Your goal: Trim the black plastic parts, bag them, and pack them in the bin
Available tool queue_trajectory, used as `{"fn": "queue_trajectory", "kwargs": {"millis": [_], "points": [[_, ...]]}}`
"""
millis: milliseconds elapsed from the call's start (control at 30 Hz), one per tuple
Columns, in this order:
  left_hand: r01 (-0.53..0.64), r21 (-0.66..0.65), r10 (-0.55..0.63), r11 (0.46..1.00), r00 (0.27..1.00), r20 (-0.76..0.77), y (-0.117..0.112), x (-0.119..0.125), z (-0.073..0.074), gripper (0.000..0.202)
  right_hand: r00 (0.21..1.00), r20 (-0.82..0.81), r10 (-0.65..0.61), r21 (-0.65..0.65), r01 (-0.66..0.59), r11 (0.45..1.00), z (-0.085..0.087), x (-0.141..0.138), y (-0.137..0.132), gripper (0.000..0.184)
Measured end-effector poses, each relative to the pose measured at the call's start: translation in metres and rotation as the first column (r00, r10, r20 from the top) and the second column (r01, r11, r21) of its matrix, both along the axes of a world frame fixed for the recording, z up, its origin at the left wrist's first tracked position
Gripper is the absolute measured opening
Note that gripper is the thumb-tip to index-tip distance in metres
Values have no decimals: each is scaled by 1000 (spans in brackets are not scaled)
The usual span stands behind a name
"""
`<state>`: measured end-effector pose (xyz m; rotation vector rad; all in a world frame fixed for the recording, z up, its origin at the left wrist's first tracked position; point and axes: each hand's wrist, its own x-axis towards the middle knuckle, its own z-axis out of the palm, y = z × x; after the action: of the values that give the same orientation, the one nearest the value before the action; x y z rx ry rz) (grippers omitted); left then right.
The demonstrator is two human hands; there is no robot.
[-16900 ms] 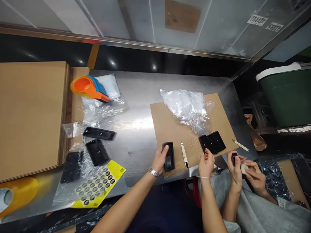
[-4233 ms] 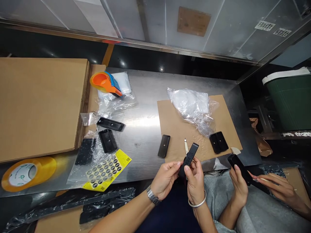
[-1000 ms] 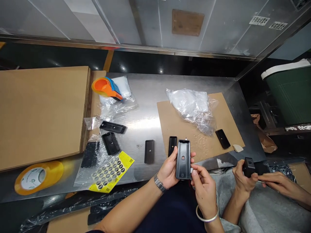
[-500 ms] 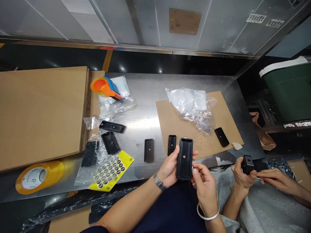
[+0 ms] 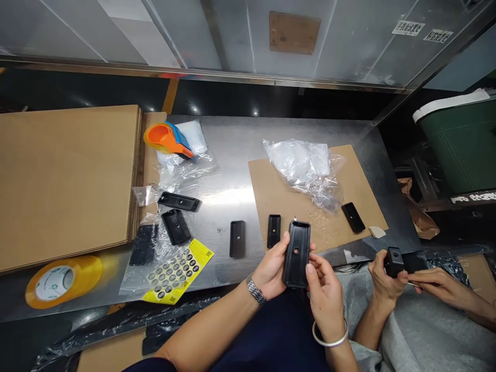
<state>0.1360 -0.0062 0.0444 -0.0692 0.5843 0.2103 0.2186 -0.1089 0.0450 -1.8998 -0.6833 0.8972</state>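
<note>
Both of my hands grip one black rectangular tray-like part [image 5: 297, 256], its hollow side with a small hole turned up to me. My left hand [image 5: 272, 266] closes on its left side, thumb along the edge. On the opposite side, my right hand [image 5: 324, 287] pinches the lower right edge; some of its fingers are hidden behind the part. Just beyond lies a smaller black part [image 5: 274, 231] on a cardboard sheet [image 5: 263, 181]. Another black part [image 5: 237, 238] rests on the metal table to the left.
Left stand stacked cardboard [image 5: 65, 175], a tape roll [image 5: 64, 282], a yellow sticker sheet [image 5: 174, 274] and an orange tape dispenser [image 5: 165, 138]. A clear plastic bag [image 5: 304, 163] lies on the cardboard sheet. At right, a co-worker's hands [image 5: 383, 281] hold a black block [image 5: 394, 262].
The black part has tilted slightly, its top end shifting a little right. My right hand has moved from fingertip contact near its edge to a fuller hold with the thumb on the rim.
</note>
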Motion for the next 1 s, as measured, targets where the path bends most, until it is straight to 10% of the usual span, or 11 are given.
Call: {"fn": "queue_trajectory", "kwargs": {"millis": [200,400,667,1000], "points": [[49,-92,-57,995,994,-91,2,0,1,52,867,488,104,224,-240,945,11,5,-3,11],[73,-177,-78,981,997,-20,1,-1,0,52,830,445,337,193,-456,869,16,4,-3,12],[92,-139,-92,986,996,2,3,-5,0,51,907,361,217,300,-333,894,15,10,-11,14],[68,-121,-78,990,994,-76,5,-4,3,50,714,615,334,138,-514,846,23,7,-11,20]]}}
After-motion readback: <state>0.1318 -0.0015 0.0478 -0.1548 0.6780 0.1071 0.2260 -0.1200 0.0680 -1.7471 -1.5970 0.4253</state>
